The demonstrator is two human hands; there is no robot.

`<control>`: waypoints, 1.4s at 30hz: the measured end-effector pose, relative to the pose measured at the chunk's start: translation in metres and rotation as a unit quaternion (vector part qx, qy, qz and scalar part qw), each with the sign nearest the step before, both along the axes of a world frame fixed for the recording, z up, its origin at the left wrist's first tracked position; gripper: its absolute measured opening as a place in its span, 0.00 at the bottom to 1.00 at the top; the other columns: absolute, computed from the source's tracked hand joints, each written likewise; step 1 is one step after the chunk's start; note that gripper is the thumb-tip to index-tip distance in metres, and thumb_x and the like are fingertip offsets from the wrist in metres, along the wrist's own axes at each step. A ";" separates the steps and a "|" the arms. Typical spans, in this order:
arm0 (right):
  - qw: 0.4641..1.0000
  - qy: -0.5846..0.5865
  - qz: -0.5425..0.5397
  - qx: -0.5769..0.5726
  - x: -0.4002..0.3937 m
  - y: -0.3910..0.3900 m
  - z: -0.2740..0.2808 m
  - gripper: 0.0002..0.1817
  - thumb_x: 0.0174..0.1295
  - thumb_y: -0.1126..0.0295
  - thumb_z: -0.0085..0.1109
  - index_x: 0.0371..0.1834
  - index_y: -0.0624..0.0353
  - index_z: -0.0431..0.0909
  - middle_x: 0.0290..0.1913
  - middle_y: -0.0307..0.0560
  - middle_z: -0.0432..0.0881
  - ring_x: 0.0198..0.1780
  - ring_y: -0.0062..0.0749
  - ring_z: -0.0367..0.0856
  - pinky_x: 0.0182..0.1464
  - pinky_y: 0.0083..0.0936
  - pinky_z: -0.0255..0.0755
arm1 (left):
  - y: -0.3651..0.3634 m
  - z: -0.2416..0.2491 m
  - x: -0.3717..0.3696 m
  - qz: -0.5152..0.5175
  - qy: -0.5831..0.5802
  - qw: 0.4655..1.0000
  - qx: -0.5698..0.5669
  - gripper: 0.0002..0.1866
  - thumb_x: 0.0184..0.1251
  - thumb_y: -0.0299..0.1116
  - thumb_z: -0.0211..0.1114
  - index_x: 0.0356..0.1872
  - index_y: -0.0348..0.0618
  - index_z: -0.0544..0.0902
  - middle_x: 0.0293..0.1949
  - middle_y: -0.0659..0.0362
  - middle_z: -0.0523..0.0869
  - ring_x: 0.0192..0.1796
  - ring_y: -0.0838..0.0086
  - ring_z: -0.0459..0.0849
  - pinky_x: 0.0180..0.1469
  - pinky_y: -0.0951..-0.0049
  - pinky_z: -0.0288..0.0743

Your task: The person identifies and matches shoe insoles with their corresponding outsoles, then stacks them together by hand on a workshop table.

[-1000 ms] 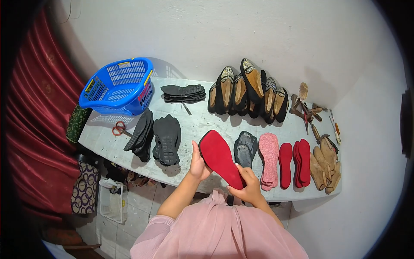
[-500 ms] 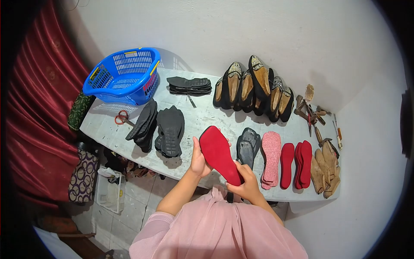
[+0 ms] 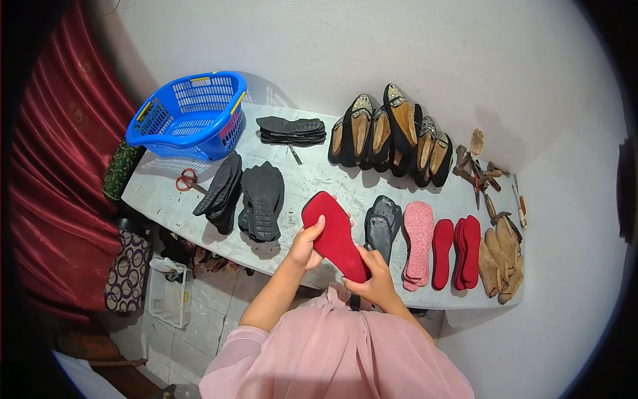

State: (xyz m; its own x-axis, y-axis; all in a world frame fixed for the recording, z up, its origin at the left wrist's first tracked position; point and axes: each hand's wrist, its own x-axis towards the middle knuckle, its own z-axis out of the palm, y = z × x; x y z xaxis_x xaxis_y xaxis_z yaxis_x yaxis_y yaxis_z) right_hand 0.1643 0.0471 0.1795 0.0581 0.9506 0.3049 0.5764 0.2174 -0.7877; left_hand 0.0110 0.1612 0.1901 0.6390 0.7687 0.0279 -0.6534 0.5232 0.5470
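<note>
Between my two hands is a red shoe insole (image 3: pixel 336 234) with a dark edge at its wide end, held above the front of the table. My left hand (image 3: pixel 307 246) grips its left side, the thumb lying on the red face and the other fingers behind. Around the narrow lower end, my right hand (image 3: pixel 373 276) is closed. Just right of it lie black soles (image 3: pixel 381 226), a stack of pink speckled insoles (image 3: pixel 418 243) and red insoles (image 3: pixel 442 253), with more red insoles (image 3: pixel 469 249) beside them.
Stacks of black soles (image 3: pixel 262 203) lie left on the table (image 3: pixel 319 179). Behind them stands a blue basket (image 3: pixel 189 126), with red-handled scissors (image 3: pixel 187 179) in front. Black shoes (image 3: pixel 399 133) line the wall. Hand tools (image 3: pixel 475 174) and wooden shoe lasts (image 3: pixel 504 259) fill the right end.
The insole has shifted slightly left in my hands. My left thumb has moved from its edge onto the red face.
</note>
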 end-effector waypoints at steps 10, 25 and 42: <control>1.000 0.007 -0.010 -0.003 0.002 -0.005 0.007 0.38 0.37 0.67 0.70 0.58 0.58 0.70 0.35 0.50 0.73 0.36 0.37 0.77 0.39 0.28 0.73 | -0.005 -0.001 0.007 0.023 0.027 0.999 -0.007 0.27 0.73 0.41 0.46 0.68 0.47 0.54 0.55 0.45 0.73 0.58 0.55 0.74 0.55 0.54 0.74; 0.978 0.133 -0.025 -0.161 0.010 0.001 -0.013 0.23 0.55 0.51 0.63 0.24 0.66 0.76 0.16 0.50 0.76 0.18 0.29 0.76 0.22 0.28 0.65 | -0.007 0.001 0.005 0.000 0.032 0.999 0.002 0.26 0.72 0.41 0.49 0.67 0.44 0.57 0.56 0.45 0.73 0.58 0.56 0.75 0.57 0.57 0.72; 0.945 0.223 0.087 -0.225 0.022 0.006 -0.036 0.19 0.57 0.59 0.62 0.43 0.64 0.77 0.34 0.51 0.82 0.36 0.28 0.80 0.39 0.26 0.71 | 0.018 -0.020 -0.022 0.139 0.311 0.927 0.155 0.17 0.70 0.39 0.55 0.49 0.34 0.76 0.38 0.60 0.83 0.38 0.81 0.80 0.40 0.79 0.74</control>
State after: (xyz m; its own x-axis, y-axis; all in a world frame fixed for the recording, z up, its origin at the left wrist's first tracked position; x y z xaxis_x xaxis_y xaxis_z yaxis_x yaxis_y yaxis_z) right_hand 0.1865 0.0532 0.1432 -0.0835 0.9851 -0.1503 0.1520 -0.1365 -0.9789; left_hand -0.0108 0.1788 0.1698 0.3833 0.9231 -0.0320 -0.2477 0.1361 0.9592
